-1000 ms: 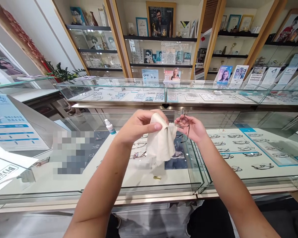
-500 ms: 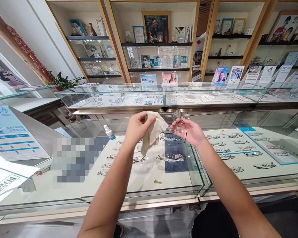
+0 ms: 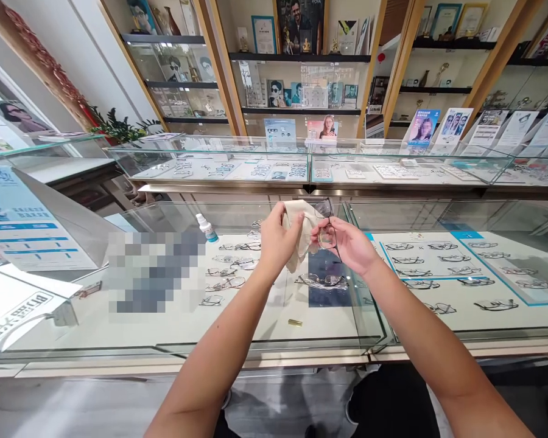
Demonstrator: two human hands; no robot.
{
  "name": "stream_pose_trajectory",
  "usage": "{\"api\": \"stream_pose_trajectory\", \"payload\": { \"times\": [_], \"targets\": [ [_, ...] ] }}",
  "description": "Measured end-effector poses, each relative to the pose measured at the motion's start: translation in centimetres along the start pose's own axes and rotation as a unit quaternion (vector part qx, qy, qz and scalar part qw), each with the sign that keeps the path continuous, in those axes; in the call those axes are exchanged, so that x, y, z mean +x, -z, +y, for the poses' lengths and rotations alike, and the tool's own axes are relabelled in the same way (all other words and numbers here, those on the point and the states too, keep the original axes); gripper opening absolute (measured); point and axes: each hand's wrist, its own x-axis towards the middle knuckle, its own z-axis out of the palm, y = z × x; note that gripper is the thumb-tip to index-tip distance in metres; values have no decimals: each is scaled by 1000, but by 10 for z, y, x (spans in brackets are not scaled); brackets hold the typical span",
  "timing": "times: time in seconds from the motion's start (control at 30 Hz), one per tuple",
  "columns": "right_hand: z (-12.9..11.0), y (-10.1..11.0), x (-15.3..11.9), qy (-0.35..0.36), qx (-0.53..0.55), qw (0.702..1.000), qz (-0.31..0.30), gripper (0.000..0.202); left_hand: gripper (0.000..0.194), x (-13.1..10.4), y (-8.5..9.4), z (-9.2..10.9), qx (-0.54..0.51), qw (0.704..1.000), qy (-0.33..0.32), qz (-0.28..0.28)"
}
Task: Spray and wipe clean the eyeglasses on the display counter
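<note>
Wood-framed shelves (image 3: 301,59) holding framed pictures and trophies line the back wall, with a long glass display case (image 3: 369,173) before them and a potted plant (image 3: 114,128) at the left. Nearest the viewer is the glass-topped surface (image 3: 251,331) of a second case, over which both bare hands are raised close together. The left hand (image 3: 276,243) pinches a cream cloth (image 3: 303,208) between thumb and fingers, the fabric hanging in folds toward the right hand (image 3: 356,248). The right fingers pinch a pair of dark-rimmed eyeglasses (image 3: 327,237), held on end with one lens above the other. The cloth lies just beside the eyeglasses; whether it touches a lens cannot be told. Below the hands, another pair of glasses (image 3: 322,281) shows partly over a dark blue mat (image 3: 331,298), and a small gold-coloured piece (image 3: 295,322) lies nearer the front edge. Left of the left hand are a white spray bottle (image 3: 206,229) with a blue label and rows of spectacle frames (image 3: 228,283); further left, a blue-and-white sign (image 3: 21,228) leans back. More frames (image 3: 495,305) are set out at the right.
</note>
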Motion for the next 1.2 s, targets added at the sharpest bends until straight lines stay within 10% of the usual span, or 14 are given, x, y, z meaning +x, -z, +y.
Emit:
{"api": "stream_pose_trajectory", "payload": {
  "times": [0.3, 0.77, 1.2],
  "targets": [
    [10, 5, 9, 72, 28, 989, 122, 11, 29, -18, -17, 15, 42, 998, -40, -9],
    [3, 2, 7, 132, -62, 977, 153, 21, 24, -23, -28, 5, 87, 982, -168, -9],
    [8, 7, 11, 141, -73, 972, 173, 27, 16, -29, -27, 5, 147, 979, -124, -72]
  ]
}}
